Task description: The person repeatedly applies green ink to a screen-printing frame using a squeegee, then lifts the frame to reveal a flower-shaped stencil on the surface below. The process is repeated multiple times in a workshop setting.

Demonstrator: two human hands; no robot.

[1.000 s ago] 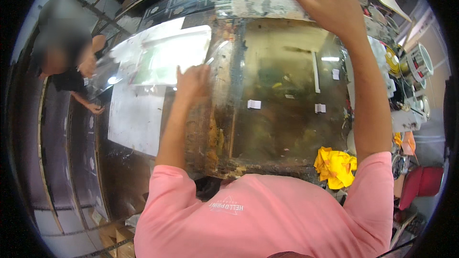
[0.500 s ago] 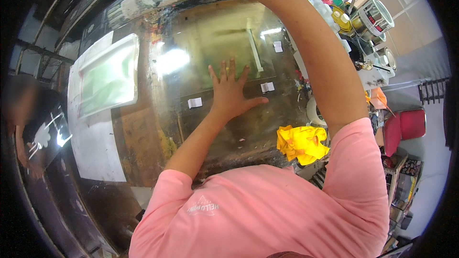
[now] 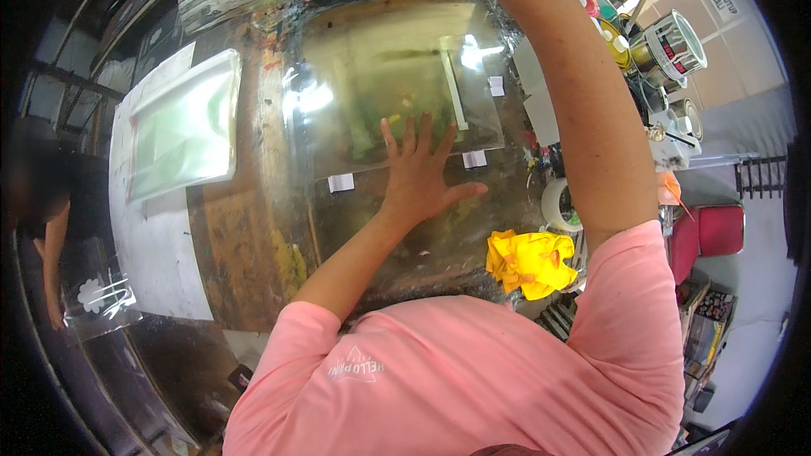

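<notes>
Your left hand [image 3: 420, 176] now lies flat, fingers spread, on the clear sheet [image 3: 397, 76] spread over the stained tabletop [image 3: 245, 228]. A second ago that hand sat further toward your left, at the edge of the sheet; half a second ago it had already come onto the middle, and since then it has hardly moved. It grips nothing: it is open, palm down, pressing the sheet against the surface.

Your right arm reaches up over the far edge of the sheet, and the right hand itself is cut off at the top of the picture, so you cannot tell whether it is clenched or loose there. It has stayed at that far edge through all three moments.

So the sheet looks pinned at its middle and far side, and the flattening seems to have moved from the left edge inward.

Two small white tabs [image 3: 340, 182] lie just beside your left hand, one on each side of the wrist. A crumpled yellow cloth [image 3: 530, 262] rests near your right elbow, with a roll of tape [image 3: 559, 204] just past it. Well off to your left hand's side lies a white tray [image 3: 182, 127], and another person [image 3: 38, 219] stands beyond it.
</notes>
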